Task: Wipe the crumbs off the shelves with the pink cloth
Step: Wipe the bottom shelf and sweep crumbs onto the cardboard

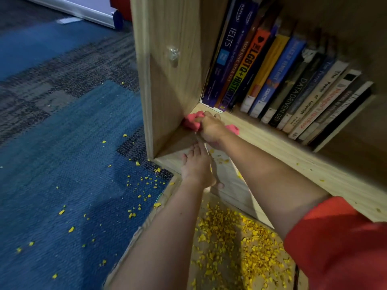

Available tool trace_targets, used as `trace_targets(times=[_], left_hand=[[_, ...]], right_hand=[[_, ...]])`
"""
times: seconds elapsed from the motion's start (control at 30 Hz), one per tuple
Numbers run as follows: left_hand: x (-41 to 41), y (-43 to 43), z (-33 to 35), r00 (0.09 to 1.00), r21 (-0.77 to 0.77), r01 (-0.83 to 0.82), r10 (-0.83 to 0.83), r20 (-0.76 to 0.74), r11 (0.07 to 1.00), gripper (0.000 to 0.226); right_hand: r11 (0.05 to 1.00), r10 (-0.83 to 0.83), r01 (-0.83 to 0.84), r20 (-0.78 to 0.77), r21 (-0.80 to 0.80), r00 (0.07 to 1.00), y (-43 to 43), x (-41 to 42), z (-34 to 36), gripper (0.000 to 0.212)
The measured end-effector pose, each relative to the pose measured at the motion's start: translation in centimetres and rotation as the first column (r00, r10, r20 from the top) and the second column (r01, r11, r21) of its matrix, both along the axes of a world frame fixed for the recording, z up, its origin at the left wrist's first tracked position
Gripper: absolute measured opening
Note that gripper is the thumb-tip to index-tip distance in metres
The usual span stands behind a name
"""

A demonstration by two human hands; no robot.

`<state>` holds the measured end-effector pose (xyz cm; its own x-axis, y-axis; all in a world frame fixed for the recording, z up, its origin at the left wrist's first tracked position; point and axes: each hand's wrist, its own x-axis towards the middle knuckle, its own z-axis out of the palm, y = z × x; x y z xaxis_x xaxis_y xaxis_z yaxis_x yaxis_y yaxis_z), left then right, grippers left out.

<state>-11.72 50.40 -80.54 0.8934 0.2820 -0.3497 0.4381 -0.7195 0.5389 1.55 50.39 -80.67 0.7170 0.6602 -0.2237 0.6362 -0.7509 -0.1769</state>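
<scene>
Many yellow crumbs (234,243) litter a cardboard box below the wooden shelf (272,143), where the right hand (211,130) clutches the crumpled pink cloth (193,120) in its left corner before upright books (282,80), left hand (196,166) flat, fingers spread, at the edge.

Two bare hands reach into one wooden bookcase: the right hand (210,130) grips one pink cloth (193,120), while the left hand (196,166) lies flat on the shelf edge. One red sleeve (339,243) covers the right upper arm. A row of roughly fifteen books (278,80) lines the shelf (293,147); the farthest spines blur together. Yellow crumbs (236,243), far too many to count, heap on one cardboard sheet (146,231) and dot the blue carpet (62,164).
</scene>
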Motion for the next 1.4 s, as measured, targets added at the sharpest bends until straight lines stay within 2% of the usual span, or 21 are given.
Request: trace_targets(times=[0.07, 0.13, 0.2, 0.27, 0.4, 0.5, 0.6, 0.77, 0.9, 1.0, 1.07, 1.13, 1.2, 1.33, 1.4], left_hand=[[-1.2, 0.3, -0.1, 0.995, -0.113, 0.013, -0.001, 0.101, 0.994, 0.113], [-3.7, 0.6, -0.6, 0.972, -0.200, -0.065, 0.107, 0.209, 0.978, 0.083], [-6.4, 1.0, -0.8, 0.917, -0.158, -0.211, 0.251, 0.309, 0.965, 0.056], [-8.4, 1.5, -1.1, 0.860, -0.101, -0.326, 0.339, 0.382, 0.940, 0.046], [-9.3, 3.0, 0.6, 0.784, -0.082, -0.461, 0.449, 0.429, 0.883, 0.048], [-8.7, 4.2, 1.5, 0.729, -0.113, -0.506, 0.494, 0.474, 0.855, 0.050], [-8.5, 4.5, 1.7, 0.689, -0.220, -0.488, 0.528, 0.496, 0.845, 0.047], [-8.9, 4.7, 1.6, 0.663, -0.245, -0.480, 0.531, 0.528, 0.842, 0.049], [-9.1, 5.4, 1.3, 0.675, -0.243, -0.468, 0.521, 0.522, 0.850, 0.048], [-9.2, 5.5, 1.3, 0.685, -0.233, -0.458, 0.508, 0.523, 0.858, 0.049], [-9.3, 5.6, 1.3, 0.683, -0.228, -0.461, 0.507, 0.526, 0.857, 0.050], [-9.3, 5.7, 1.4, 0.685, -0.228, -0.462, 0.508, 0.522, 0.857, 0.050], [-9.4, 5.8, 1.6, 0.683, -0.228, -0.458, 0.505, 0.528, 0.859, 0.049], [-9.3, 5.7, 1.6, 0.679, -0.214, -0.466, 0.502, 0.536, 0.859, 0.045], [-9.1, 5.8, 1.4, 0.665, -0.231, -0.486, 0.528, 0.528, 0.843, 0.042]], right_hand=[[1.000, -0.018, 0.018, -0.014, 0.005, 1.000, 0.0, -1.0, 0.7, 0.053], [0.999, 0.007, -0.005, -0.076, 0.034, 0.997, -0.2, -2.4, 0.7, 0.053], [0.999, 0.016, -0.010, -0.117, 0.052, 0.993, -1.1, -4.0, 0.6, 0.050], [0.994, 0.097, -0.091, -0.117, 0.056, 0.988, -2.5, -5.4, 0.6, 0.047], [0.981, 0.195, -0.195, -0.122, 0.016, 0.973, -4.3, -6.2, 1.3, 0.044], [0.979, 0.115, -0.106, -0.044, 0.174, 0.992, -2.2, -6.3, 2.1, 0.036], [0.977, 0.088, -0.076, -0.053, 0.201, 0.995, -0.4, -8.4, 1.1, 0.043], [0.968, 0.203, -0.183, -0.109, 0.171, 0.973, -2.8, -10.2, -0.8, 0.043], [0.937, 0.340, -0.315, -0.191, 0.149, 0.921, -6.6, -10.4, -0.1, 0.040], [0.946, 0.298, -0.245, -0.267, 0.214, 0.917, -8.5, -9.8, 1.7, 0.046], [0.954, 0.191, -0.125, -0.233, 0.271, 0.953, -7.5, -8.6, 2.8, 0.046], [0.958, 0.117, -0.080, -0.118, 0.277, 0.986, -5.4, -7.6, 2.7, 0.044], [0.966, 0.066, -0.044, -0.078, 0.253, 0.995, -3.0, -7.7, 1.9, 0.044], [0.990, 0.088, -0.081, -0.055, 0.114, 0.995, -1.2, -10.3, 0.2, 0.046], [0.982, 0.162, -0.159, -0.028, 0.101, 0.986, -2.8, -11.6, 0.2, 0.044]])
